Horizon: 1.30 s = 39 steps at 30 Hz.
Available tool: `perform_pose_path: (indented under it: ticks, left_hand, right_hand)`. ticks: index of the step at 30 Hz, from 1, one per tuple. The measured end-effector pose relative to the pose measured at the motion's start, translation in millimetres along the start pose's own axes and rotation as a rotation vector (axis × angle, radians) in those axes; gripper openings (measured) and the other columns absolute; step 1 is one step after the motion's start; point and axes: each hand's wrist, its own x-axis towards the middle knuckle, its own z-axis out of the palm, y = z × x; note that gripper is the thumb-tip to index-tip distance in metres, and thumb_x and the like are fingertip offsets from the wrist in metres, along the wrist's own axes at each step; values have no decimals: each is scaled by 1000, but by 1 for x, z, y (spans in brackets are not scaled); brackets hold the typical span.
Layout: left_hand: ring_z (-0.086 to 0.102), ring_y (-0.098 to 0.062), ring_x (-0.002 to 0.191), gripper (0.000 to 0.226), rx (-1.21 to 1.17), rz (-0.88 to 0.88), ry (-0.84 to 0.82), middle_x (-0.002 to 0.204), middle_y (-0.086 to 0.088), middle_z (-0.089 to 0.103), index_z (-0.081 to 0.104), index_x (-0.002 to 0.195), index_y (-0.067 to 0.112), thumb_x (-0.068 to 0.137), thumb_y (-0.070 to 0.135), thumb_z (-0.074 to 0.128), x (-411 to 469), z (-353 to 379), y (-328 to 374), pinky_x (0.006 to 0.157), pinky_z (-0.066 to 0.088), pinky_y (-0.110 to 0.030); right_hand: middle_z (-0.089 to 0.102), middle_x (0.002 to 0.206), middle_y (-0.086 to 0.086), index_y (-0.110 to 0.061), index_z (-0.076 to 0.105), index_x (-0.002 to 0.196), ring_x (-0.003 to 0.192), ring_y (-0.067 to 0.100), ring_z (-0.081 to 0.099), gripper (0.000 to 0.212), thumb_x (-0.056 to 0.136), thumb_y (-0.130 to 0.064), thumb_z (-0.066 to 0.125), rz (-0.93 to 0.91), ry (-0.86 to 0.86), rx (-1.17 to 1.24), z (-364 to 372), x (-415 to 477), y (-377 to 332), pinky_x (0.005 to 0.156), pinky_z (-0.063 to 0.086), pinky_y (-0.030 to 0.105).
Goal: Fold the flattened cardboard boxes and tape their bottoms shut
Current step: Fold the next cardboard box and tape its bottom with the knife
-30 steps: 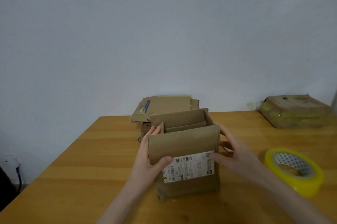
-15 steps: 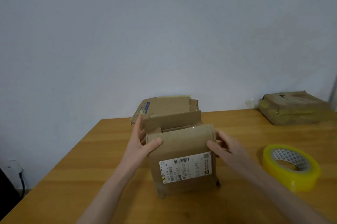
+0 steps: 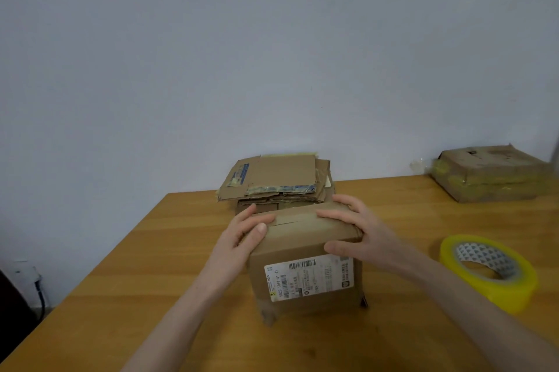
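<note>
From the head view, we've got both hands on the box (image 3: 305,265), which stands on the table (image 3: 151,265) right under our palms. The left hand (image 3: 242,238) lies flat against its top left corner, thumb on the flap. The right hand (image 3: 360,232) is spread wide over the flaps, thumb down the front face. The flaps are folded shut, but we see no tape across the seam. The tape roll (image 3: 490,272) lies just right of the right hand, untouched. Beyond our fingertips a stack of flattened boxes (image 3: 278,181) waits, so we judge plenty is left.
</note>
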Motion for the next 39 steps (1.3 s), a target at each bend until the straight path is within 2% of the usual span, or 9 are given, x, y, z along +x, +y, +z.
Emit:
perform_pose_path:
  ticks: [3,6,12,16,21,25,29,33,39]
  left_hand:
    - [31,1,128,45,-91,-35,83,141,24,28,49,127,47,83,56,55,-3,18,2,101,33,-26]
    - [33,-3,129,31,-72,-27,168,140,19,35,55,121,43,90,42,55,13,28,3,109,30,-34]
    - [35,2,124,27,-2,9,119,140,19,39,63,119,31,96,31,49,42,24,-8,106,30,-29]
    - [31,5,126,32,10,20,93,144,25,32,58,127,29,97,32,47,40,18,-15,99,27,-22]
    - [30,2,131,33,-54,-1,91,148,22,30,54,130,30,98,31,46,42,22,-15,107,27,-26]
    - [32,-3,134,32,-101,-18,96,148,19,34,54,128,32,97,32,47,49,27,-13,112,28,-34]
    - [32,-5,134,31,-80,-6,72,147,18,33,55,127,30,97,31,47,53,33,-23,111,31,-36]
    - [32,-9,135,30,-54,-45,52,147,16,33,55,127,30,98,31,46,51,41,-46,109,33,-37]
    - [36,-6,131,31,102,-25,69,144,15,40,59,125,30,95,34,50,54,30,-42,109,33,-38]
  right_hand:
    - [20,140,-19,-50,41,127,124,6,30,74,61,-78,56,-1,62,-8,2,0,3,83,38,12]
    - [19,147,-12,-44,42,132,121,5,30,78,63,-79,49,-3,80,-47,4,1,2,83,38,13]
    - [8,156,-7,-41,37,139,137,18,22,98,56,-93,28,58,31,-201,3,10,4,104,37,47]
    - [7,156,-8,-39,37,139,138,20,23,85,68,-85,39,57,-15,-168,6,17,5,104,38,44]
    - [18,153,-8,-32,40,136,124,4,29,77,71,-72,46,26,49,-173,6,18,6,81,33,10]
    - [28,149,-7,-32,48,133,132,11,31,63,76,-57,56,13,139,-159,4,19,8,100,32,28]
    - [27,151,-6,-33,49,133,135,15,28,58,79,-42,67,30,135,-171,10,20,18,105,31,33]
    - [18,153,-11,-35,45,135,139,16,21,60,80,-44,65,96,54,-160,27,19,32,109,32,45]
    - [16,155,-9,-36,39,139,139,18,22,61,83,-51,58,89,2,-188,20,18,28,108,33,43]
